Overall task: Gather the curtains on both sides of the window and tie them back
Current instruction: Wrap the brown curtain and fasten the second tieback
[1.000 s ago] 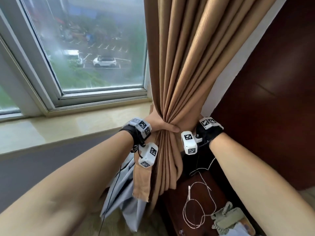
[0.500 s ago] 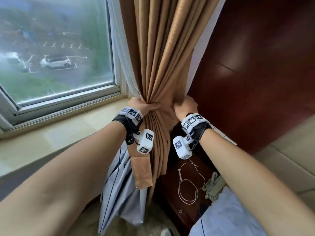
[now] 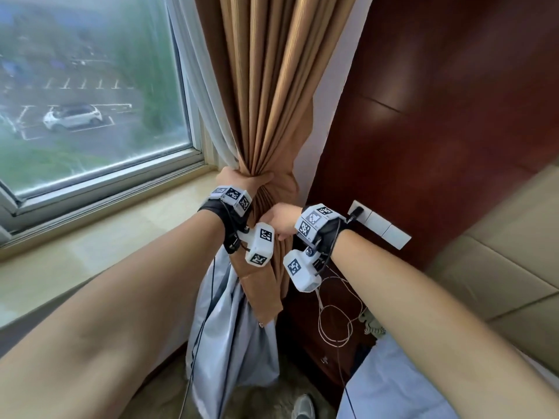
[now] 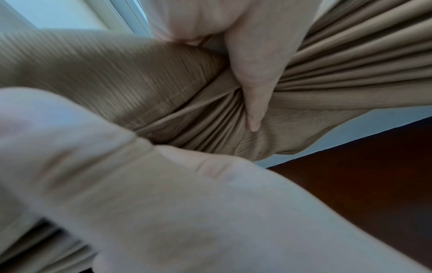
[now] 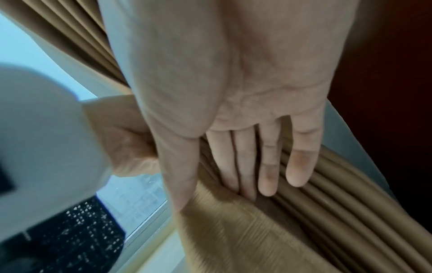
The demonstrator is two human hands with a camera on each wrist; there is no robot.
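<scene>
A tan ribbed curtain (image 3: 272, 101) hangs beside the window, bunched into a narrow neck. My left hand (image 3: 242, 179) grips that neck from the left, and its thumb (image 4: 252, 83) digs into the folds. Just below it, my right hand (image 3: 279, 220) lies across the front of the bundle. Its fingers (image 5: 268, 166) lie straight on the folds, and the thumb and fingers pinch a flat tan tie-back strap (image 5: 233, 236). The strap's loose end (image 3: 260, 291) hangs under my left wrist. A white sheer curtain (image 3: 205, 95) and grey lining (image 3: 236, 343) hang beside the tan fabric.
The window (image 3: 90, 101) and pale stone sill (image 3: 106, 237) are on the left. A dark wood panel (image 3: 438, 131) with a white socket plate (image 3: 381, 225) stands right of the curtain. Below lie a thin looped cord (image 3: 335, 322), a telephone handset (image 3: 370, 323) and white bedding (image 3: 393, 388).
My right hand has come from the right side of the bundle round to its front, below the left hand. The left hand keeps its grip. The view has swung right.
</scene>
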